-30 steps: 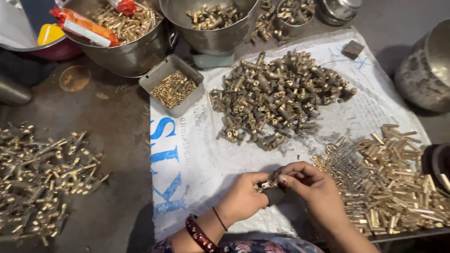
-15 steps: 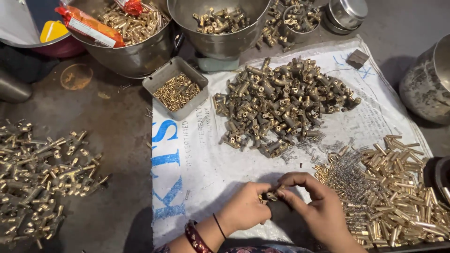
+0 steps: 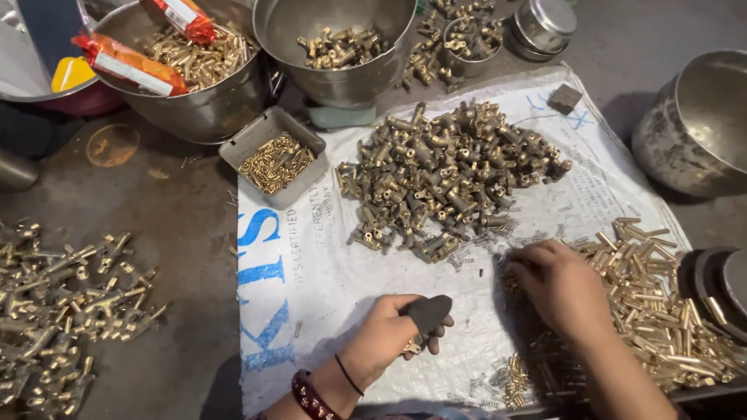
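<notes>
Care is needed with the small brass part (image 3: pixel 412 346): the left hand (image 3: pixel 393 336), thumb in a dark cap, pinches it over the white sack (image 3: pixel 327 272). The right hand (image 3: pixel 556 284), fingers curled, reaches into the springs (image 3: pixel 513 233) beside the brass fittings pile (image 3: pixel 447 175); whether it holds one I cannot tell. Better to pick one spring only.

A small brass fitting (image 3: pixel 412 344) sits half-hidden in the curled left hand (image 3: pixel 393 334), below the big heap of brass valve bodies (image 3: pixel 447 175). Thin brass pins (image 3: pixel 661 311) lie scattered flat, right of that heap.
</notes>
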